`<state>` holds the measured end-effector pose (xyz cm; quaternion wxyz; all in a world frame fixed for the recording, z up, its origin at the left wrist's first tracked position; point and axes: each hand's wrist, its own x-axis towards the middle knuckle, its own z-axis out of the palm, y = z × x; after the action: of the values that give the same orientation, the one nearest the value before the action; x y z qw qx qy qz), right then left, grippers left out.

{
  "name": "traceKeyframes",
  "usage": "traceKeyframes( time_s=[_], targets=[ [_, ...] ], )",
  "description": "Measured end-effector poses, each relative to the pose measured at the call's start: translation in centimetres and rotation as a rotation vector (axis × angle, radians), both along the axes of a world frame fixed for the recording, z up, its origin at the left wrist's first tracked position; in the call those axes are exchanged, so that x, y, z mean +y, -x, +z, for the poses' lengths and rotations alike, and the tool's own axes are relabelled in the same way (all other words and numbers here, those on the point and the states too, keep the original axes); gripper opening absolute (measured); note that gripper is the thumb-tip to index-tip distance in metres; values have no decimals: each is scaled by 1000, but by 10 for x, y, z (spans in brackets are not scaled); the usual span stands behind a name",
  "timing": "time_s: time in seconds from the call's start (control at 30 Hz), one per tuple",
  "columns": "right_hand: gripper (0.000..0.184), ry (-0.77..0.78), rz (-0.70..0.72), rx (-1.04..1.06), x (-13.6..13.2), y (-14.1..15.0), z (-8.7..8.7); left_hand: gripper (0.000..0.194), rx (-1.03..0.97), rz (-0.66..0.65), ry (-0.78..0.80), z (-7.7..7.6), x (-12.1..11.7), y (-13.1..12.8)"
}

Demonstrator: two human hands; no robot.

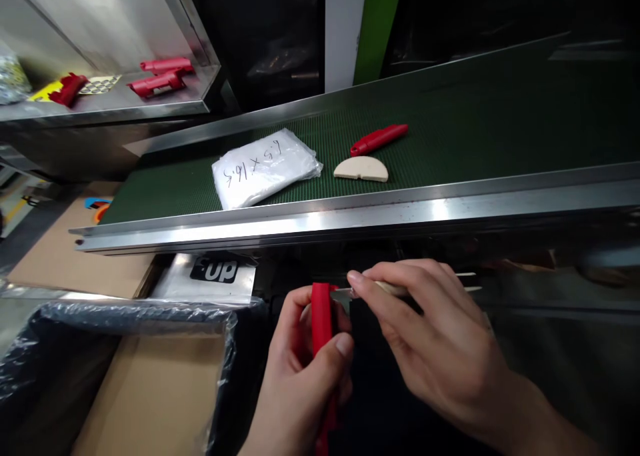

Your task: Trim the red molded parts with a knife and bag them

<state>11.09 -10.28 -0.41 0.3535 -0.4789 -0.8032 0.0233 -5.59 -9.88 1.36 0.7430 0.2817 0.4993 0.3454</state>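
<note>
As left hand [303,386] grips red part [321,319] (just one), right hand [440,333] pinches one tool [393,289].

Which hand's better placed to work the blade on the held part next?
Probably the right hand: it holds the bladed tool, blade beside the upper end of the red part. The left hand grips that part.

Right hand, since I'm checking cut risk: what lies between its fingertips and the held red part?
The head view shows a thin metal blade there, between the right hand and the red part.
</note>
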Motion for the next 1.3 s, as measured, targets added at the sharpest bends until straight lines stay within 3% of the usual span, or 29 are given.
traceKeyframes(
  time_s=[0.4, 0.53, 0.6, 0.73, 0.9, 1.3],
  targets=[
    [41, -52, -11, -39, -3, -3, -4, 31, 25, 16, 4, 2, -7, -5],
    [42, -103, -145, -41, 5, -15, -14, 27, -105, -38, 14, -2, -12, -5],
    [45, -36, -200, 74, 6, -21, -15, 23, -186, -52, 22, -5, -13, -5],
    [46, 150, -65, 254, -6, -16, -5, 10, -305, -93, 39, -9, -11, -3],
    [46, 100, 10, 228, -18, -2, 3, 16, -385, -106, 70, -8, -9, -1],
    [44, 59, -3, 197, -16, -2, -2, 17, -423, -130, 51, -11, -11, -2]
  ],
)
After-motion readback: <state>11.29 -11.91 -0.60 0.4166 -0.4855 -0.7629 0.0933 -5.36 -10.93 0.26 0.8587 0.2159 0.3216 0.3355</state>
